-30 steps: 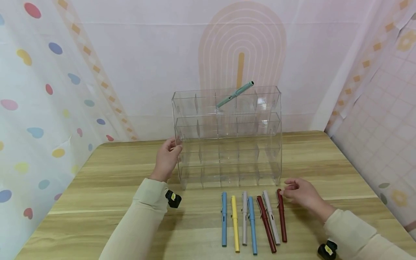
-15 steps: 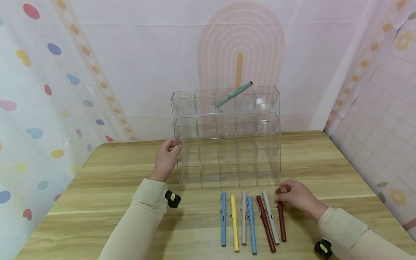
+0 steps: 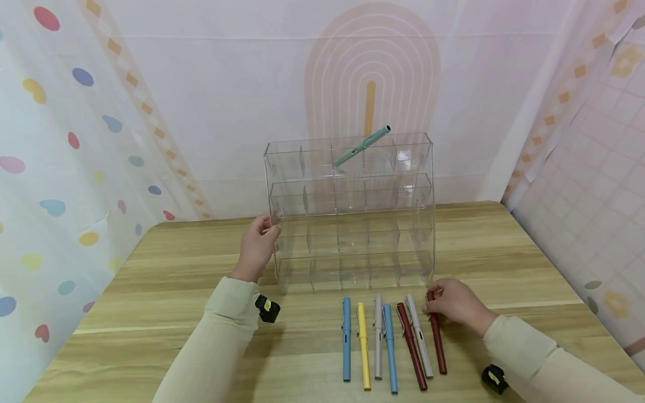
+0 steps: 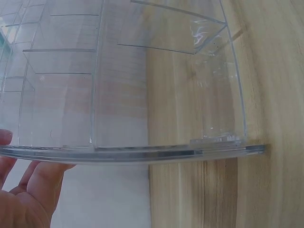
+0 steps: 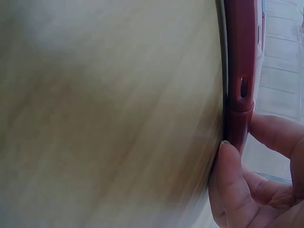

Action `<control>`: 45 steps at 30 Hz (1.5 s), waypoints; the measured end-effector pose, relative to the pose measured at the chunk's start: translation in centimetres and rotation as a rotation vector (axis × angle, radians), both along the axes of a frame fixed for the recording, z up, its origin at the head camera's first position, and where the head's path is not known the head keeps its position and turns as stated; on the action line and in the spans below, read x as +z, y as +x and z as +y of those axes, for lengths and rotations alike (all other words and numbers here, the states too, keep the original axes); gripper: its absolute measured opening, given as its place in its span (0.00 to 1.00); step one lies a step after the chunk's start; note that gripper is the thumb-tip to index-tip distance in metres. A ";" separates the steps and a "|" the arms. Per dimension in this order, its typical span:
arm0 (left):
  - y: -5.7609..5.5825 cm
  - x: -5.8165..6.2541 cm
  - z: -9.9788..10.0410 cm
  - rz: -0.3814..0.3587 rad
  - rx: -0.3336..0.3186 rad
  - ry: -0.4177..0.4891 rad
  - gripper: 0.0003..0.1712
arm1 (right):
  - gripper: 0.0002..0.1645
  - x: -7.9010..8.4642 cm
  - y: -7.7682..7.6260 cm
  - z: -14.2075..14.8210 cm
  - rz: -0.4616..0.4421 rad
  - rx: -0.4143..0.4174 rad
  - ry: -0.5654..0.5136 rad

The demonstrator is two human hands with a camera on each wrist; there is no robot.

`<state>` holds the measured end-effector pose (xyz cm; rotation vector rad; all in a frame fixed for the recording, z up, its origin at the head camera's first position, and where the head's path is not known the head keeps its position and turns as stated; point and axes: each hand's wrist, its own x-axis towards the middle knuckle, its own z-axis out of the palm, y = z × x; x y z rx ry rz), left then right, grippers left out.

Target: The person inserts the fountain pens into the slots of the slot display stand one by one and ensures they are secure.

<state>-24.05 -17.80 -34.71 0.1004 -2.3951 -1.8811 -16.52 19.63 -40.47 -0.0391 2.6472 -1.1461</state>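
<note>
A clear acrylic pen rack [image 3: 353,212] with tiered compartments stands on the table. My left hand [image 3: 258,246] holds its left side panel, thumb on one face and fingers on the other, as the left wrist view shows at the panel's edge [image 4: 142,154]. At the rack's front right, my right hand [image 3: 461,302] pinches the capped end of a dark red pen [image 3: 438,347] between thumb and fingers. In the right wrist view that red pen [image 5: 241,61] runs upward from the fingertips. A green pen [image 3: 363,145] leans slantwise in the top tier.
Left of the held pen lie a light grey pen [image 3: 420,336], another dark red pen [image 3: 412,347], two blue pens, a yellow pen [image 3: 364,347] and a second grey one, roughly side by side on the wooden table [image 3: 191,268]. Patterned cloth [image 3: 227,84] hangs behind.
My right hand has moved left onto the rightmost dark red pen and now pinches its top; the pen's lower end has shifted slightly right. My left hand stays on the rack.
</note>
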 end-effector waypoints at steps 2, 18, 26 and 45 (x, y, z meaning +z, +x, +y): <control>0.0 0.0 0.0 0.002 -0.001 0.001 0.25 | 0.25 0.1 -0.1 0.0 -0.004 -0.001 0.003; 0.0 -0.1 0.0 0.004 0.003 -0.014 0.24 | 0.24 0.1 -0.1 0.4 -0.033 -0.041 -0.058; 0.1 0.0 0.1 0.005 -0.001 -0.009 0.24 | 0.23 0.7 0.0 0.9 -0.035 -0.073 -0.110; 0.0 -0.1 0.0 0.006 0.005 -0.011 0.25 | 0.22 6.3 -0.4 3.4 0.075 -0.138 -0.438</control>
